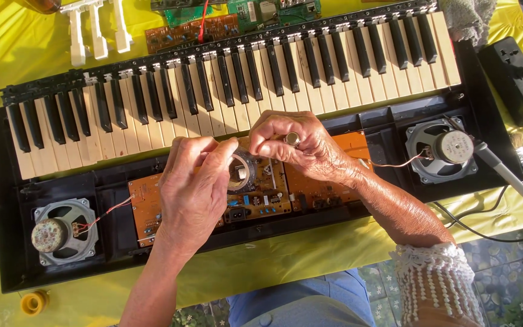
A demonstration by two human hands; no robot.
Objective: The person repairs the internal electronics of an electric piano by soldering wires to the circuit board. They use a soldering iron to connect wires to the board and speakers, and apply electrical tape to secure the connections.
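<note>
Clear tape roll (241,171) sits pinched between the left hand (194,189) fingers and the right hand (298,147) fingers, just above the orange circuit board (273,194), keys (231,91) beyond the fingertips.

keys (225,91) behind, speakers (65,233) flanking boards
</note>
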